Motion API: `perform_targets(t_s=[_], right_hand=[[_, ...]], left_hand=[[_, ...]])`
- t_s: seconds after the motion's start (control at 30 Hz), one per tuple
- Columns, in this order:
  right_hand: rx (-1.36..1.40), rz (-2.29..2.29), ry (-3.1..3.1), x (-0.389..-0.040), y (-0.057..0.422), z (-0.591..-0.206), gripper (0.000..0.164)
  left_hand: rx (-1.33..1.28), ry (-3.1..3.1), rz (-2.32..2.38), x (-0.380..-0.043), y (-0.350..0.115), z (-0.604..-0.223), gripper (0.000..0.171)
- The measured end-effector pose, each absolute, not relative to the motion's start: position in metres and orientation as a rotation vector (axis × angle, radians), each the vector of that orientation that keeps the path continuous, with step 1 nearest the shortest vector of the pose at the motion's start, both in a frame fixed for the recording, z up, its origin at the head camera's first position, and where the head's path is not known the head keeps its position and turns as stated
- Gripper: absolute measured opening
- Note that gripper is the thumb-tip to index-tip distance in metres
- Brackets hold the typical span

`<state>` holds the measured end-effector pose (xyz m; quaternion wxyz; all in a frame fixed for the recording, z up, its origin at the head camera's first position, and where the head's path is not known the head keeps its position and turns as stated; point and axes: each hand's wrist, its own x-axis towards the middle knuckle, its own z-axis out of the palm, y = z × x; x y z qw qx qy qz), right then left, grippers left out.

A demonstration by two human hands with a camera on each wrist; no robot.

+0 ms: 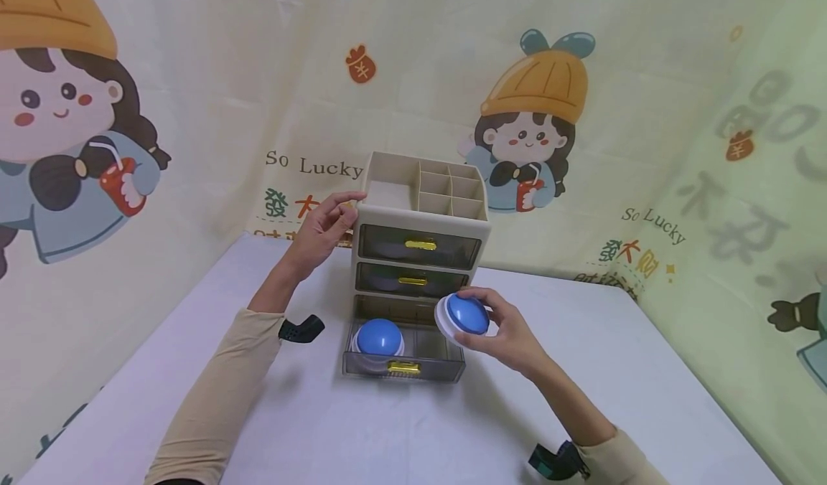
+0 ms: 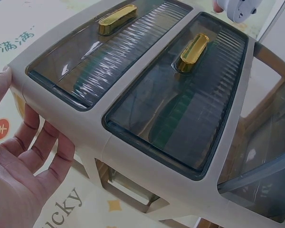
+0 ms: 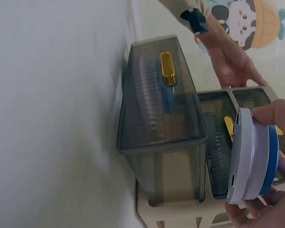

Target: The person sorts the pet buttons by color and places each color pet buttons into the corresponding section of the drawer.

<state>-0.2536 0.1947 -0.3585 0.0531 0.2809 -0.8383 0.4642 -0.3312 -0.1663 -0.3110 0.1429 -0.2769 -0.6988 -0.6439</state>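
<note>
A beige desktop drawer organizer stands on the white table, its lowest smoky, see-through drawer pulled out. Inside that drawer, on the left, sits a round blue push button with a white base. My right hand grips a second blue push button by its rim, tilted above the drawer's right side. The right wrist view shows the white base of this button edge-on between thumb and fingers. My left hand rests against the organizer's upper left side, its fingers touching the side wall.
Two upper drawers with gold handles are closed. Divided compartments form the organizer's top. A printed cloth hangs behind the table. A black wrist device sticks out from the left sleeve, another from the right.
</note>
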Motion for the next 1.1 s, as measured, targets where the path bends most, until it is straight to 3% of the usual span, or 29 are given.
perform_targets(t_s=[0.57, 1.1], right_hand=[[1.019, 1.323, -2.600, -0.255, 0.161, -0.369, 0.060], [1.118, 1.238, -2.624, -0.259, 0.158, -0.373, 0.059]], left_hand=[[-0.808, -2.009, -1.868, -0.331, -0.166, -0.313, 0.038], [-0.798, -2.022, -1.860, -0.330, -0.166, -0.311, 0.038]])
